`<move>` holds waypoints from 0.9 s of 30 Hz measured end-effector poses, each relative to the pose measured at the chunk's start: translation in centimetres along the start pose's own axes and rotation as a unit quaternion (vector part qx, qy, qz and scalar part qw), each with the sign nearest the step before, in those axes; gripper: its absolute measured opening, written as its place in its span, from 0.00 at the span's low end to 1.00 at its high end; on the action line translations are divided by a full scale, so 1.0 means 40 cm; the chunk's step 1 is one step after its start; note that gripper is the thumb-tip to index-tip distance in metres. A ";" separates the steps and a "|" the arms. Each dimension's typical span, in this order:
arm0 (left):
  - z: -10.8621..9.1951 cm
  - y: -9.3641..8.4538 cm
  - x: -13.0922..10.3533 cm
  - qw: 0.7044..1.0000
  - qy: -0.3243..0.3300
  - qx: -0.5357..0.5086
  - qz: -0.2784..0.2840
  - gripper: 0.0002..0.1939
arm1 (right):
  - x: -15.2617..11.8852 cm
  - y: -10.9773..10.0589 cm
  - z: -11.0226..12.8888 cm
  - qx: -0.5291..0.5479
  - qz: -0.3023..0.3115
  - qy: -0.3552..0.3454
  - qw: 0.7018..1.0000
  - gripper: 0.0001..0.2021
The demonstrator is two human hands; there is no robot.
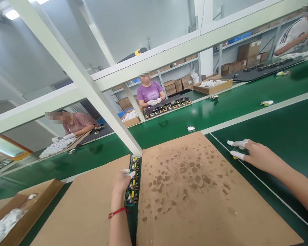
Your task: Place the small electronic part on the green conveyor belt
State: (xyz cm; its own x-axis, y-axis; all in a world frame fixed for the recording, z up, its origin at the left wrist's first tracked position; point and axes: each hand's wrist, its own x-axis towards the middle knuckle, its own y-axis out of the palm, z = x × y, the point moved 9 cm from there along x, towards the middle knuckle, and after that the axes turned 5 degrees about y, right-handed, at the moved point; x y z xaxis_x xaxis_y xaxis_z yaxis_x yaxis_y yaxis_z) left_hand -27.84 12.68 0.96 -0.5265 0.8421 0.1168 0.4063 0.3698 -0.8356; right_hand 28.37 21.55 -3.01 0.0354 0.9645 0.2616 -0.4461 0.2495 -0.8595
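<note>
Cardboard sheets are lying side by side on the green bench, a plain one [84, 208] on the left and a spotted, stained one [195, 191] on the right, with a strip of circuit boards [132, 186] showing in the gap between them. Left hand [122, 181] is resting on that strip, its white-capped fingertips [129, 173] curling over the upper boards and touching them; whether it is actually gripping one cannot be told. Right hand [256, 155] is reaching far out over the green conveyor belt [284, 130], fingers spread and nearly straight, and its white-capped fingertips [237, 155] are pressing on a small part that is mostly hidden beneath them. An open box of white parts [7, 218] is sitting at the near left
</note>
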 end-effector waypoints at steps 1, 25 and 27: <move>-0.004 0.001 0.001 1.000 0.002 0.005 0.004 0.03 | 0.000 -0.004 0.011 0.037 0.016 0.004 0.999 0.20; -0.329 0.051 -0.129 0.919 0.156 -0.351 0.088 0.22 | -0.068 -0.018 0.167 0.225 0.171 -0.134 0.950 0.13; -0.386 0.093 -0.172 0.903 0.182 -0.368 0.127 0.20 | -0.065 -0.029 0.197 0.315 0.146 -0.115 0.931 0.19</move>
State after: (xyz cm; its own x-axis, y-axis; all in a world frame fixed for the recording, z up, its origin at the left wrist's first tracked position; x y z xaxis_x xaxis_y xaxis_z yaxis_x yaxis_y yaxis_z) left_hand -11.16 14.32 5.32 -0.1206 0.9602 0.2519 0.9359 0.1946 -0.2935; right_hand 21.74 18.07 0.79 -0.3304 0.9209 0.2068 -0.8446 -0.1906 -0.5003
